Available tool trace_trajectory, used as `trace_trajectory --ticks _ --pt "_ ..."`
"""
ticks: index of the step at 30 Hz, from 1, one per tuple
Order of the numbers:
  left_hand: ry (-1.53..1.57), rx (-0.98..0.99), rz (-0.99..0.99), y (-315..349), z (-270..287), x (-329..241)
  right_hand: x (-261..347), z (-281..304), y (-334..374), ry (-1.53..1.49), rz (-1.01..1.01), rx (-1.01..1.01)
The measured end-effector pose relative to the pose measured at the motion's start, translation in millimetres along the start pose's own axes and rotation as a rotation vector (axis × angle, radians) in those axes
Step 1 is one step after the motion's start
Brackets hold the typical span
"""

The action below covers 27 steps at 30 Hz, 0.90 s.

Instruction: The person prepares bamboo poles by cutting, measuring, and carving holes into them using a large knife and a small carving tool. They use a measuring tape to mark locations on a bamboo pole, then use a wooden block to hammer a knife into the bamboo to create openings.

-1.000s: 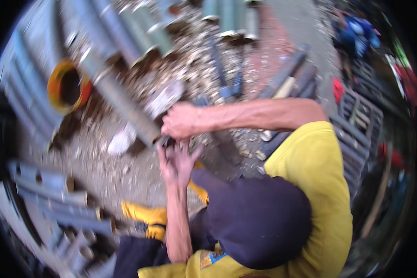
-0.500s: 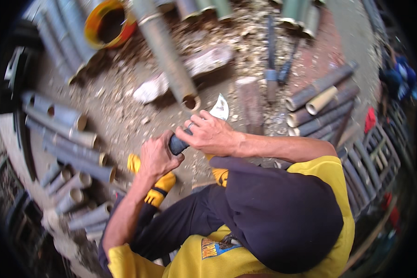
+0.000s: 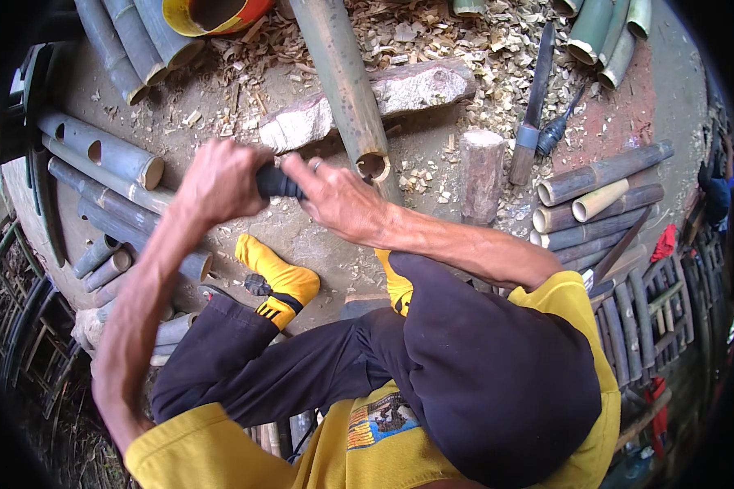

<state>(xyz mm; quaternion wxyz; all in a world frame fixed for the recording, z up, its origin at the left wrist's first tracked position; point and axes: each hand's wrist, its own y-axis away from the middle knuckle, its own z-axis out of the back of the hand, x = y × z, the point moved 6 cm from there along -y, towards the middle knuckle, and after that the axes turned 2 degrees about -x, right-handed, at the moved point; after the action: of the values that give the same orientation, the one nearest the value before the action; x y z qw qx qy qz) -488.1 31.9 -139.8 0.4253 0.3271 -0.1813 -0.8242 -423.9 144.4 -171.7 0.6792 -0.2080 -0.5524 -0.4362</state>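
Note:
Both fists close round the black ridged handle of a knife (image 3: 279, 181), held level in front of me. My left hand (image 3: 224, 183) is slightly blurred and wraps the handle's left end. My right hand (image 3: 347, 200), with a ring on one finger, grips the right end. No blade can be made out now. Just beyond my right hand is the open end of a greenish bamboo tube (image 3: 338, 77), which slopes across a rough log (image 3: 400, 90). Whether the knife touches the tube is hidden.
Bamboo pieces (image 3: 106, 155) lie at the left, and more bamboo tubes (image 3: 607, 175) are stacked at the right. A long-bladed machete (image 3: 538, 90) rests among wood chips (image 3: 424, 28) near a wooden block (image 3: 481, 175). An orange-yellow container (image 3: 189, 23) stands at the far left.
My two hands have moved forward and left with the knife, the left hand most. The pale curved blade that showed beyond my right hand is out of sight. The view has shifted slightly.

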Motion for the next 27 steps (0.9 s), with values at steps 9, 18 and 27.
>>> trace_trajectory --ticks 9,18,27 --pt "0.832 -0.252 0.568 83.9 -160.1 -92.2 -12.6 -29.4 57.7 0.453 0.359 0.832" --pt "0.007 0.031 0.07 17.8 -14.1 -5.4 -0.5 -4.2 7.3 0.051 0.019 0.05" --pt "1.24 -0.403 0.87 85.5 -206.0 -86.5 -2.7 -31.8 23.0 0.478 0.381 0.752"
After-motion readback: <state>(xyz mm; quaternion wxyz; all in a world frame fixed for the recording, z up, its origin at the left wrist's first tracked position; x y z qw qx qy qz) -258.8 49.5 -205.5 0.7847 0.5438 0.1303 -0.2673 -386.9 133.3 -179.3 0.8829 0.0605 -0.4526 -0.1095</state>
